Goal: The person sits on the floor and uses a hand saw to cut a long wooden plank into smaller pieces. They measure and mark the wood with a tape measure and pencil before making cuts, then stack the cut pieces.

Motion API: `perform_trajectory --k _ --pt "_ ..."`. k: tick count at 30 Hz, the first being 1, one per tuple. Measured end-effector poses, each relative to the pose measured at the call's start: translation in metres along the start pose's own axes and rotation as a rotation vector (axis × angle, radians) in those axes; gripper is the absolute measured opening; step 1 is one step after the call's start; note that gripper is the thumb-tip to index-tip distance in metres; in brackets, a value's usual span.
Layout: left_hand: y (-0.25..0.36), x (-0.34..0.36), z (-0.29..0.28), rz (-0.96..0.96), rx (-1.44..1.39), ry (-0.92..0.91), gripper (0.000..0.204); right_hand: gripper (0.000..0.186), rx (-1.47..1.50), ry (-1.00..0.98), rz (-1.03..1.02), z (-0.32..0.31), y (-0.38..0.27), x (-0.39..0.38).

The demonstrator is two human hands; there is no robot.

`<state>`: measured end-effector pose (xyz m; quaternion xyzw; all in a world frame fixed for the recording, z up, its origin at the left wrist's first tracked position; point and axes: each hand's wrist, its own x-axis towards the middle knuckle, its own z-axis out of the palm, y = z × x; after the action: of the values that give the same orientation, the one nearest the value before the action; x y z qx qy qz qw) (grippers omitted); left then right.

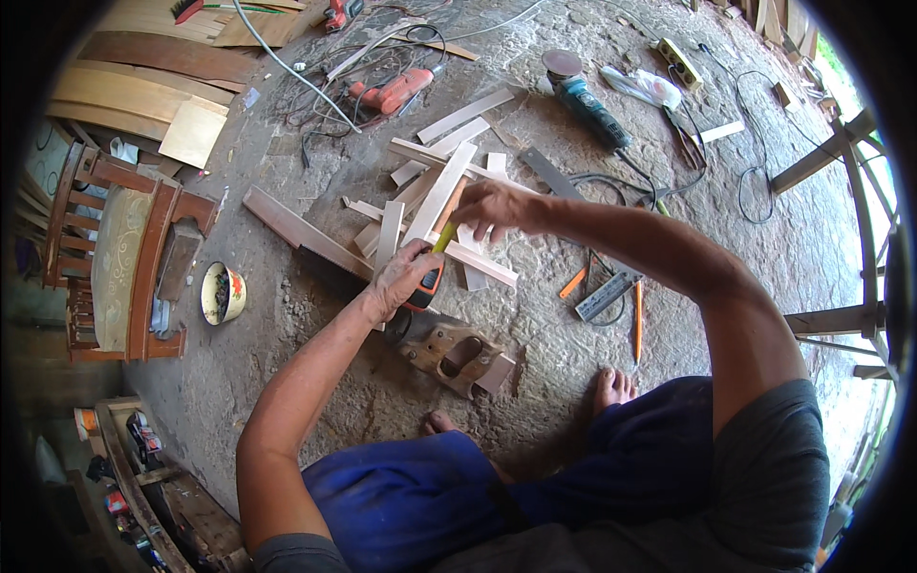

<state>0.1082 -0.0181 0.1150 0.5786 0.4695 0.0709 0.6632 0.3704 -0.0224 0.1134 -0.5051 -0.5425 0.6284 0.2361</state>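
Observation:
My left hand (399, 279) is closed around the orange and black case of a tape measure (432, 284), over the pile of wood. A short length of its yellow blade (445, 235) runs up to my right hand (497, 208), whose bent fingers close at the blade's far end. Under the fingers, the exact grip is partly hidden. Beside both hands lies a pale wooden strip (441, 193), on top of several loose strips (391, 229). Just below my left hand rests a handsaw with a worn wooden handle (460, 357); its dark blade passes beneath my wrist.
An orange pencil (638, 325) and a grey slotted block (606, 297) lie right of the saw. Farther off are a teal power tool with a round disc (585, 105), a red power tool (394, 92) and tangled cords. An enamel bowl (235, 294) stands left, near carved wooden furniture (162, 263).

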Motion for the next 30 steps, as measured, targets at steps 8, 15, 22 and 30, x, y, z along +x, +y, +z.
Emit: perform_trajectory --k 8,15,22,30 --pt "-0.021 -0.010 -0.044 -0.075 -0.005 0.077 0.021 0.031 0.132 0.443 0.029 -0.068 -0.026 0.008" --pt "-0.024 -0.012 -0.050 -0.157 0.040 0.039 0.016 0.033 0.115 0.426 -0.026 -0.058 -0.020 0.026" --pt "-0.032 -0.011 -0.054 -0.128 -0.042 0.080 0.018 0.036 0.073 0.446 -0.057 -0.067 -0.006 0.025" --pt "-0.029 -0.002 -0.057 -0.096 0.013 0.101 0.016 0.025 0.011 0.503 0.021 -0.078 0.025 0.023"
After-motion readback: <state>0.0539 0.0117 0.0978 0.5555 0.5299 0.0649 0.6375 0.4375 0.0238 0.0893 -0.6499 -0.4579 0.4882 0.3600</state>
